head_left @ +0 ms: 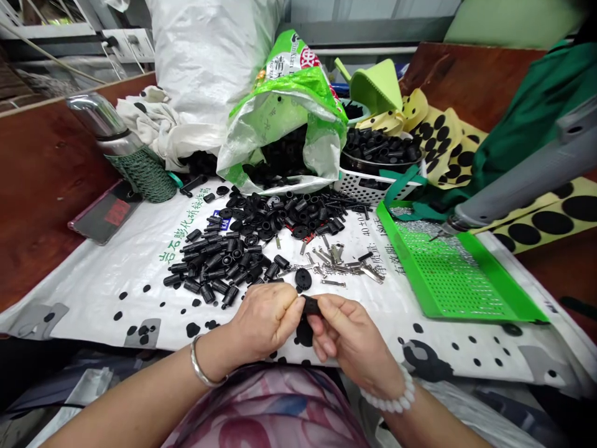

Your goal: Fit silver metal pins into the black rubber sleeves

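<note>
A short black plastic cylinder (pixel 310 305) is held between my two hands, close to the table's front edge. My left hand (pixel 268 320) is closed in a fist, with its thumb and curled forefinger at the cylinder's left end. Thumb and fingers of my right hand (pixel 352 330) pinch the other end. Just beyond them lies a round black disc (pixel 303 279). Farther off is a heap of black plastic tubes (pixel 214 264) and round caps (pixel 270 214). To its right are scattered thin metal strips (pixel 333 256). My left fingers hide whatever may be inside that fist.
A green perforated tray (pixel 454 280) lies at right, with a grey electric screwdriver (pixel 517 174) above it. Behind the heap stand an open green-white bag (pixel 284 124) and a white basket (pixel 368 186). A flask (pixel 125 149) and a phone (pixel 105 211) are at left.
</note>
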Demonstrator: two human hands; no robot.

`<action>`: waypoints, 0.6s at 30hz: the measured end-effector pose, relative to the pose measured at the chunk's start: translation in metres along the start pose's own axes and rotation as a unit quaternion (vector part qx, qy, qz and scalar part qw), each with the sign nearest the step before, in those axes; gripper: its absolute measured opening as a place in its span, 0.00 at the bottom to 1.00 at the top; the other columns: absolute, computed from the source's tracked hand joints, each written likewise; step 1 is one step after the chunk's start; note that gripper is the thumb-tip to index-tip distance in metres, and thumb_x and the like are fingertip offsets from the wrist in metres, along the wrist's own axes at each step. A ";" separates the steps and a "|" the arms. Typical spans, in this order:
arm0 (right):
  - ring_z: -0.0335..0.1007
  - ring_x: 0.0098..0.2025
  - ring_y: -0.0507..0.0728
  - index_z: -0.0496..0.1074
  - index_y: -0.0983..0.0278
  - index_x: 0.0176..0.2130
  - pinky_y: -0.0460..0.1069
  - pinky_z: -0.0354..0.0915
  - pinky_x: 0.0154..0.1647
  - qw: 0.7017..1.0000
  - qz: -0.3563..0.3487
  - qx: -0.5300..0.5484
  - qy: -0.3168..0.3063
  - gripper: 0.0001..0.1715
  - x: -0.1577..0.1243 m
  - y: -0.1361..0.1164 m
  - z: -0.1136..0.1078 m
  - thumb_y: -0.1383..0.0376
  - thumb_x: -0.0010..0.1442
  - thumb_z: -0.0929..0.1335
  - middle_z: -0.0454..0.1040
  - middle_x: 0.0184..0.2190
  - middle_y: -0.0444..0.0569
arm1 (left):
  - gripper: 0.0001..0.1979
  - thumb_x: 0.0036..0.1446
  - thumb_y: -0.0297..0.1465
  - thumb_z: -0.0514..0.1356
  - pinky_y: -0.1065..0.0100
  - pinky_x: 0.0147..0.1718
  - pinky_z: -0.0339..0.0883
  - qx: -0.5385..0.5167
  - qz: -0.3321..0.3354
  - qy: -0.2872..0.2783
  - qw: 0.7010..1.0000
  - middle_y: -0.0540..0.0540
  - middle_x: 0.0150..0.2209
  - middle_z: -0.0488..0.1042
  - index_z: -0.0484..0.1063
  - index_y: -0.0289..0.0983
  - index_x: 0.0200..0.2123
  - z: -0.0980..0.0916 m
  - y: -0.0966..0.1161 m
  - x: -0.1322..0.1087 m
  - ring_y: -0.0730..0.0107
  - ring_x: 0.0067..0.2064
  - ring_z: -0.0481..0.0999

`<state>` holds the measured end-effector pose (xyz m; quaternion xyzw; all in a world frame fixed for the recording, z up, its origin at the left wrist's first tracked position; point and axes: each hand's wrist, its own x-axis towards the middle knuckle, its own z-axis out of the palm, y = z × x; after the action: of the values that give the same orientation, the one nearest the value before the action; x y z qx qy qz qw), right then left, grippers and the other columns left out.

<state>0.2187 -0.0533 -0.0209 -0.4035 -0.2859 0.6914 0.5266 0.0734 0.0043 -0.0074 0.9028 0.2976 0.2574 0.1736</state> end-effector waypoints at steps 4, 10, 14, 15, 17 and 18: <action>0.52 0.13 0.43 0.70 0.66 0.28 0.42 0.60 0.15 0.999 -0.004 0.051 0.004 0.13 -0.001 -0.009 0.005 0.58 0.53 0.69 0.65 0.18 0.39 | 0.15 0.60 0.30 0.46 0.72 0.22 0.48 -0.083 -0.059 -0.018 0.995 0.55 0.19 0.53 0.53 0.37 0.20 -0.011 0.005 0.007 0.77 0.21 0.53; 0.62 0.18 0.45 0.73 0.64 0.37 0.44 0.63 0.21 0.998 -0.046 0.040 0.003 0.10 -0.004 -0.007 -0.002 0.62 0.53 0.69 0.71 0.22 0.42 | 0.10 0.57 0.37 0.53 0.74 0.23 0.55 -0.249 -0.169 -0.057 0.952 0.54 0.22 0.60 0.62 0.36 0.29 -0.023 0.011 0.009 0.77 0.24 0.59; 0.63 0.18 0.46 0.73 0.63 0.38 0.45 0.64 0.22 0.997 -0.061 0.043 0.018 0.10 -0.005 -0.005 -0.006 0.62 0.53 0.69 0.71 0.23 0.43 | 0.09 0.56 0.36 0.54 0.74 0.27 0.59 -0.276 -0.160 -0.061 0.946 0.52 0.26 0.64 0.64 0.35 0.34 -0.023 0.011 0.005 0.76 0.27 0.63; 0.63 0.18 0.47 0.73 0.62 0.38 0.45 0.64 0.22 0.997 -0.064 0.043 0.023 0.11 -0.006 -0.005 -0.007 0.62 0.53 0.69 0.71 0.23 0.43 | 0.09 0.56 0.36 0.54 0.74 0.27 0.60 -0.269 -0.154 -0.056 0.949 0.51 0.27 0.65 0.64 0.35 0.34 -0.022 0.011 0.004 0.76 0.28 0.63; 0.63 0.19 0.47 0.72 0.62 0.38 0.45 0.64 0.22 0.996 -0.073 0.032 0.029 0.11 -0.005 -0.003 -0.008 0.62 0.53 0.69 0.72 0.23 0.43 | 0.08 0.56 0.35 0.54 0.74 0.28 0.60 -0.252 -0.145 -0.045 0.956 0.51 0.28 0.66 0.65 0.35 0.35 -0.021 0.011 0.004 0.76 0.29 0.64; 0.63 0.19 0.47 0.72 0.62 0.39 0.45 0.64 0.23 0.996 -0.079 0.021 0.029 0.11 -0.005 -0.002 -0.009 0.62 0.53 0.69 0.72 0.24 0.43 | 0.08 0.57 0.35 0.54 0.74 0.28 0.60 -0.243 -0.143 -0.039 0.959 0.51 0.28 0.66 0.65 0.35 0.35 -0.020 0.011 0.004 0.76 0.29 0.64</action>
<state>0.2283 -0.0583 -0.0229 -0.3885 -0.2869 0.6416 0.5960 0.0699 0.0022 0.0151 0.7907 0.3450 0.2588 0.4346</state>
